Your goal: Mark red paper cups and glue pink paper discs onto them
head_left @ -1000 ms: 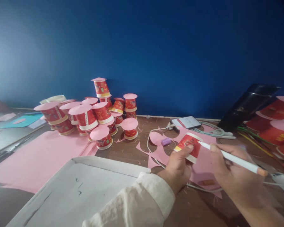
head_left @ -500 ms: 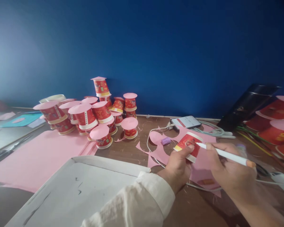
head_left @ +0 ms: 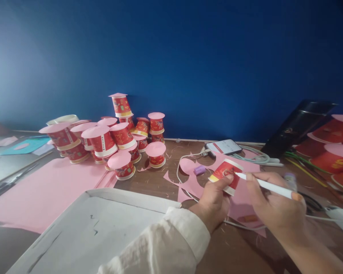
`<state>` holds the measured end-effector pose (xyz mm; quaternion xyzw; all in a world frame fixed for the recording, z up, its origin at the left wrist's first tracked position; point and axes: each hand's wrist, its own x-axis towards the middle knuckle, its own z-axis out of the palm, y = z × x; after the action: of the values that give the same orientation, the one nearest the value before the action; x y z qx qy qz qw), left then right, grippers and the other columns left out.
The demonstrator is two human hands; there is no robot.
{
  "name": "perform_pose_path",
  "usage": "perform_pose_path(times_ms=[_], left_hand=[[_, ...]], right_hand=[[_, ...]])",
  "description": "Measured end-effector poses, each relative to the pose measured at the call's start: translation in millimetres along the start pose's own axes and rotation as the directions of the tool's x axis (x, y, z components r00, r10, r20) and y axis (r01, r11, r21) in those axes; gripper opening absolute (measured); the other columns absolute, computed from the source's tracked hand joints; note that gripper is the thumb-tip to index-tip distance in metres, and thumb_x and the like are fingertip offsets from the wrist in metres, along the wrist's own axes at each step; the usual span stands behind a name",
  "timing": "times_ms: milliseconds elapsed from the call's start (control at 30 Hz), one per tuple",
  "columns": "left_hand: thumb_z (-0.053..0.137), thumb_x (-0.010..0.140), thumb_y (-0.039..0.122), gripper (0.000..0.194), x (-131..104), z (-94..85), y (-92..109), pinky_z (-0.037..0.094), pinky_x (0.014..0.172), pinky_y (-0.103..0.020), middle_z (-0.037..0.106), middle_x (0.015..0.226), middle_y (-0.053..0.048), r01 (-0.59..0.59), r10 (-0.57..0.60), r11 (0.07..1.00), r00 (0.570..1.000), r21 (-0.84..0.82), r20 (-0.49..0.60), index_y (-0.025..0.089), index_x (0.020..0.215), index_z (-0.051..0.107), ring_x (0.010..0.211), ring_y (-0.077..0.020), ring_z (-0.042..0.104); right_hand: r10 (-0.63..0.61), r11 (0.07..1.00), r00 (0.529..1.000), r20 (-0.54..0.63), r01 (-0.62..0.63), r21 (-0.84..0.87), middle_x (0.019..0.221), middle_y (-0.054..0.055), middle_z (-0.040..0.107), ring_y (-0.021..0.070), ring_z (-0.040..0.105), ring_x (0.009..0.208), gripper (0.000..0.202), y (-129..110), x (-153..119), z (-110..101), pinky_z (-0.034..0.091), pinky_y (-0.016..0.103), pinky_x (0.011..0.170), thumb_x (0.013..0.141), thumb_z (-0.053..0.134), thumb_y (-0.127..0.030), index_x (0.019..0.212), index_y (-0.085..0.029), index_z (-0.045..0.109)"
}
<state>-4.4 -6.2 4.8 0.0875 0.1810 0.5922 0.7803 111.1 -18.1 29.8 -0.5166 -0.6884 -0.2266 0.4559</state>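
Observation:
My left hand grips a red paper cup with a yellow and white band, tilted on its side, the thumb lying on its wall. In my right hand is a white pen, closed in the fingers, its tip at the cup's red side. A purple cap lies left of the cup on cut pink paper. More cut pink paper lies beneath my hands.
Stacked red cups with pink paper tops stand at left behind pink sheets and a white box lid. A phone, cables, a black bottle and more red cups are at right.
My right hand and the pen have shifted slightly left, the pen tip still at the cup. My left hand keeps its hold on the cup. The whole view has shifted very slightly.

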Motion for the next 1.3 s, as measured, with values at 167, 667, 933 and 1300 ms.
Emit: perform_pose_path(times_ms=[167,667,933,1300], left_hand=[[0.089,0.058,0.023,0.034,1,-1.6,-1,0.045,0.098,-0.033,0.071,0.087,-0.006,-0.001,0.001,1.0,1.0,0.003,0.001,0.014,0.086,0.072,0.088,-0.0198,0.066],[0.087,0.061,0.022,0.03,4,-3.4,-1,0.045,0.096,-0.028,0.072,0.087,-0.004,-0.029,0.029,0.999,1.0,-0.015,0.001,0.015,0.086,0.073,0.088,-0.0173,0.066],[0.087,0.06,0.021,0.035,2,-1.3,1,0.048,0.097,-0.03,0.074,0.099,-0.009,0.076,-0.081,0.996,0.99,-0.048,-0.115,0.014,0.091,0.072,0.105,-0.024,0.067],[0.079,0.069,0.016,0.028,1,-1.3,-1,0.052,0.085,-0.025,0.075,0.098,-0.009,0.071,-0.075,0.997,0.993,-0.04,-0.096,0.011,0.096,0.073,0.088,-0.0188,0.07]], right_hand=[[0.0,1.0,1.0,0.006,0.0,-0.001,0.071,0.001,0.068,0.0142,0.063,0.062,0.014,-1,-2,1,0.044,0.026,0.057,0.09,0.062,-0.032,0.082,-0.021,0.064],[-0.006,0.998,1.0,0.024,0.005,0.058,0.068,0.001,0.068,0.0139,0.062,0.059,0.014,-4,-3,1,0.045,0.025,0.056,0.09,0.062,-0.031,0.082,-0.02,0.064],[0.086,0.989,0.993,-0.077,-0.076,0.127,0.069,0.005,0.067,0.0165,0.064,0.06,0.011,7,9,-5,0.048,0.027,0.056,0.085,0.064,-0.029,0.081,-0.018,0.065],[0.019,1.0,0.996,-0.087,-0.017,0.022,0.07,0.003,0.068,0.014,0.064,0.06,0.015,6,5,-3,0.046,0.024,0.056,0.088,0.061,-0.031,0.083,-0.017,0.065]])
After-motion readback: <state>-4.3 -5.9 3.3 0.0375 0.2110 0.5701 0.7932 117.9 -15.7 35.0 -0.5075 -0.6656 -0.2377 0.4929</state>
